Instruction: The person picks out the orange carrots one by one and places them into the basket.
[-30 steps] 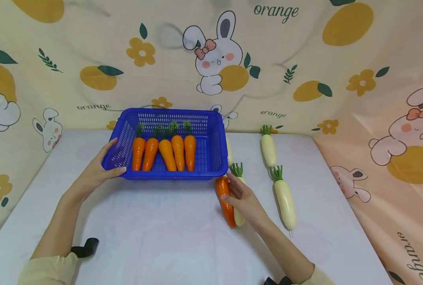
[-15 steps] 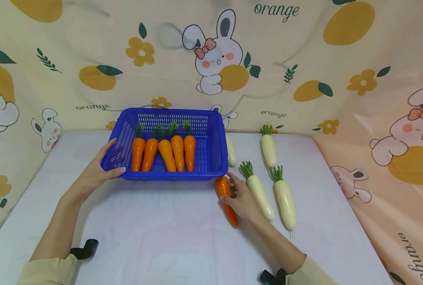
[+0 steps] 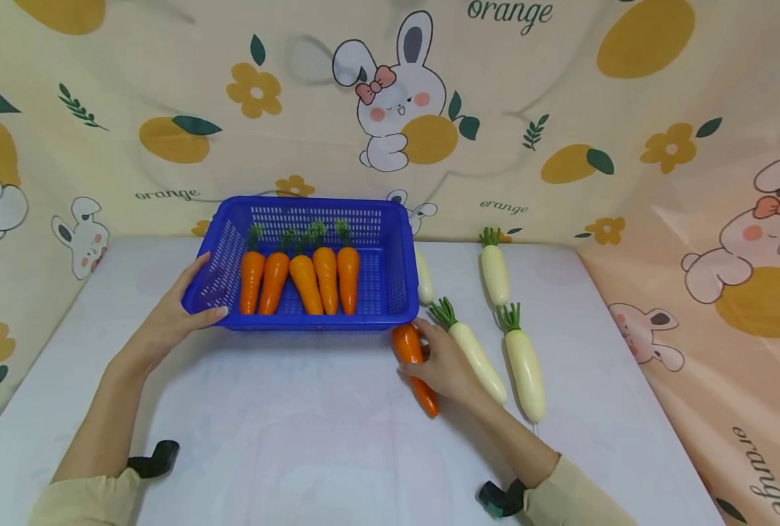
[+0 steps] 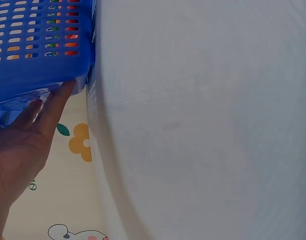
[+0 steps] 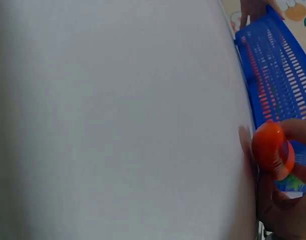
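Note:
A blue plastic basket holds several orange carrots with green tops, lying side by side. At its left front corner my left hand grips the basket, thumb on the front rim and fingers along the side wall. In the left wrist view, fingers of the left hand lie against the basket wall. Just below the basket's right front corner, my right hand holds another carrot between thumb and fingers. In the right wrist view this carrot is seen end-on; its top is hidden.
Several white radishes with green stems lie right of the basket: one at the back, one at the front right, one beside my right hand, and one partly hidden behind the basket. A patterned cloth hangs behind the white table.
The radish beside the right hand has shifted right, away from the carrot. My right hand has closed around the carrot, which moved only slightly. The left hand keeps its place on the basket.

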Tool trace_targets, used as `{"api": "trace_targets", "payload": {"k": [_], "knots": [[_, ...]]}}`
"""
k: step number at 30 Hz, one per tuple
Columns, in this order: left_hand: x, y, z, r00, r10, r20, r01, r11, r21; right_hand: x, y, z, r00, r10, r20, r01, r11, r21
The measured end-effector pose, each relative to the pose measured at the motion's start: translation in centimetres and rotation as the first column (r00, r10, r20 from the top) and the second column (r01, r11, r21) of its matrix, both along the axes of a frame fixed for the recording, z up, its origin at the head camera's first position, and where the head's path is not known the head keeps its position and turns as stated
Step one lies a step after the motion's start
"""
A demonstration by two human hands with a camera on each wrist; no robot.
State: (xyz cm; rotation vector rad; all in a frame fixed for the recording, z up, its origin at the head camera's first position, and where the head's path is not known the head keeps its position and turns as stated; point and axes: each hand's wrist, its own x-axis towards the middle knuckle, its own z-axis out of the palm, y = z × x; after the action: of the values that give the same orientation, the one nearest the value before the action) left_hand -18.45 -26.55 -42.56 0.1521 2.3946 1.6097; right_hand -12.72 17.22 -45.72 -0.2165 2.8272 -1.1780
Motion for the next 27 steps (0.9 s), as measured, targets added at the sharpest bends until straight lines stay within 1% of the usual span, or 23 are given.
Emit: {"api": "trace_targets", "payload": {"k": [3, 5, 8, 11, 14, 17, 21, 27], "knots": [[0.0, -0.1, -0.1, 1.0, 0.002, 0.002, -0.002, 1.0, 0.001, -0.1, 0.2, -0.1, 0.999, -0.005, 0.032, 0.006, 0.998, -0.059], [0.0, -0.1, -0.3, 1.0, 0.003, 0.003, -0.003, 1.0, 0.001, -0.2, 0.4, -0.1, 0.997, -0.016, 0.075, 0.025, 0.994, -0.109], [0.0, 0.0, -0.5, 1.0, 0.004, 0.012, -0.004, 1.0, -0.007, -0.2, 1.0, 0.2, 0.989, -0.044, 0.139, 0.065, 0.986, -0.153], [0.0, 0.0, -0.4, 1.0, 0.004, 0.009, -0.004, 1.0, -0.008, -0.3, 1.5, 1.0, 0.984, -0.057, 0.166, 0.088, 0.98, -0.181], [0.0, -0.1, -0.2, 1.0, 0.003, -0.011, -0.003, 1.0, 0.003, -0.8, 1.9, 2.3, 0.982, -0.07, 0.177, 0.106, 0.973, -0.204], [0.0, -0.1, 0.0, 1.0, 0.001, -0.021, -0.001, 1.0, 0.005, -1.5, 2.4, 3.6, 0.984, -0.082, 0.157, 0.112, 0.975, -0.193], [0.0, 0.0, 0.1, 1.0, 0.003, -0.015, -0.003, 1.0, 0.0, -3.1, 3.0, 5.7, 0.992, -0.089, 0.095, 0.105, 0.978, -0.179], [0.0, -0.1, 0.0, 1.0, 0.006, -0.013, -0.006, 1.0, 0.008, -5.3, 3.0, 8.7, 0.994, -0.086, 0.071, 0.099, 0.974, -0.206]]}}
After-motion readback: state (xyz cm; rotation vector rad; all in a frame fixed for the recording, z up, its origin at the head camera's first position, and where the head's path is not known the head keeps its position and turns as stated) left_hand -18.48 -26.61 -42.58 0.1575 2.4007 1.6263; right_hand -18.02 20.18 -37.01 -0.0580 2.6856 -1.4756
